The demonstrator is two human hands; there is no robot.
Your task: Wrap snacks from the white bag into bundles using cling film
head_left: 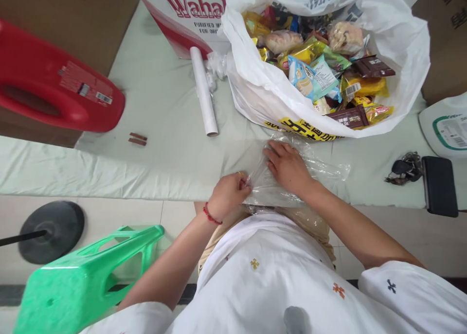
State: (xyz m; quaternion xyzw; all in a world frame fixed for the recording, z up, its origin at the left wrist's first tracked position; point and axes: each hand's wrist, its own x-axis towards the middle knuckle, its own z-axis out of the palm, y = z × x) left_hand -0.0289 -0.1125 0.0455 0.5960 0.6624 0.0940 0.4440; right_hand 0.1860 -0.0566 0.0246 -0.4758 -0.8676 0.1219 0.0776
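Note:
A thin, crinkled piece of clear plastic [323, 167] lies along the table's front edge; whether it is a bag or a flat sheet, I cannot tell. My left hand [229, 193] pinches its left side between thumb and bent fingers, and a red bracelet circles that wrist. My right hand [288, 166] rests palm down on the plastic, fingers stretched and slightly apart. Just beyond, a large white plastic bag [251, 93] gapes wide, full of wrapped snacks [302, 71]. A white roll [203, 91] lies left of it, beside crumpled clear plastic [218, 64].
On the left are a red jug [98, 98] and two small brown strips [137, 139]. A phone [440, 185], keys [403, 168] and a white jug [447, 125] are at right. A printed carton [193, 20] stands behind; a green stool [62, 285] is below the table.

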